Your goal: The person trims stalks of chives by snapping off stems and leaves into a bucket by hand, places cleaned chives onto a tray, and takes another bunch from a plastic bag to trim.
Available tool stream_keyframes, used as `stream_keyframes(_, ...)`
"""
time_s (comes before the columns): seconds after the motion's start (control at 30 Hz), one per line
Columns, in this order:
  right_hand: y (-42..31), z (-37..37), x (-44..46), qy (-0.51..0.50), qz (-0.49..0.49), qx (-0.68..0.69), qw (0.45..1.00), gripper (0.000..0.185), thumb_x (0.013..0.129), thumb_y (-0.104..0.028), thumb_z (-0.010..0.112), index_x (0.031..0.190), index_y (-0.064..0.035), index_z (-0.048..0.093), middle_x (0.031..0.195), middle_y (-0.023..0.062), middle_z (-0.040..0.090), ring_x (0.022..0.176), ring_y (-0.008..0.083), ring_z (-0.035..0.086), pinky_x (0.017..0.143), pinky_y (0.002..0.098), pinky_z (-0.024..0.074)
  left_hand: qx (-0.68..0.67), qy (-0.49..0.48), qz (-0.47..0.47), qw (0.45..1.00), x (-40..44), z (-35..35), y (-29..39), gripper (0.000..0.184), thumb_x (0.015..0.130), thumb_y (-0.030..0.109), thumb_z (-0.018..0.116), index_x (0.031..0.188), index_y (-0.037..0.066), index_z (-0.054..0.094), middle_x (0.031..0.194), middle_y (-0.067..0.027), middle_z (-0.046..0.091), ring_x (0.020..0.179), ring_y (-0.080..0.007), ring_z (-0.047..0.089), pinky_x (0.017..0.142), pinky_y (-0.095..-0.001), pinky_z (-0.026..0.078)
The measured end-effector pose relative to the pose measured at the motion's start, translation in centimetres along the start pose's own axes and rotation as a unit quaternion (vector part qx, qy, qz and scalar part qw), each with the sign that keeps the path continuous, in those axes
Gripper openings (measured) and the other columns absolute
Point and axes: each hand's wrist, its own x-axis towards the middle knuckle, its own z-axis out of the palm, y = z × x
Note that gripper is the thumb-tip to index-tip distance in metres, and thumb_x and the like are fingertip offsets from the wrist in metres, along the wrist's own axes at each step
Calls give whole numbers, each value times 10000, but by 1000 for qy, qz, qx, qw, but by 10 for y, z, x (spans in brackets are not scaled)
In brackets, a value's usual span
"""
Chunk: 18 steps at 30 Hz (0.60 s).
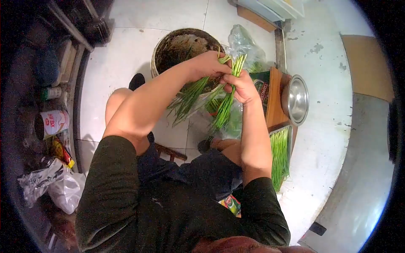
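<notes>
My left hand is closed on a bunch of thin green stalks that hangs down and to the left, over the near edge of a round bucket with dark, dirty insides. Close beside it, nearly touching, my right hand grips another upright bunch of green stalks, its pale ends sticking up above the fingers. Where the two hands meet, some fingertips are hidden. A clear plastic bag lies behind them, with greens in it.
On the right are a steel bowl, a wooden board and a metal tray of long green stalks. A can and a white plastic bag stand at left. A small stool shows between the legs.
</notes>
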Motion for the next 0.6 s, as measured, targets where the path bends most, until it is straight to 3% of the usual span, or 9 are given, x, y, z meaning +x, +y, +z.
stream_keyframes(0.07,-1,1,-1,2,0,1,1000,256,778,1,669,1023,-29,597,876,76,641,735,164,627,498,247,429,10,-34,-2,999,-4,0,9,306,767,116,685,1028,-19,599,775,-29,604,626,-89,534,576,-220,419)
stream_keyframes(0.27,2,-8,1,0,22,-28,999,231,778,-6,665,1000,-23,605,852,91,648,692,165,624,482,247,424,-55,12,-5,998,-4,5,8,182,766,121,670,917,33,617,705,-2,577,568,-81,490,510,-230,359)
stream_keyframes(0.37,2,-8,1,-21,16,-15,1000,230,778,-16,668,1000,-26,606,845,102,650,673,164,617,477,247,421,-11,-26,-5,1000,-3,2,7,220,775,107,669,957,6,597,730,-13,579,553,-71,471,500,-233,361)
stream_keyframes(0.6,4,-8,-1,4,-3,24,1000,222,785,-50,684,995,-38,613,850,119,651,636,157,577,515,258,435,-34,-19,5,999,-4,5,9,129,793,125,657,879,39,614,700,-12,591,584,-89,534,499,-239,365)
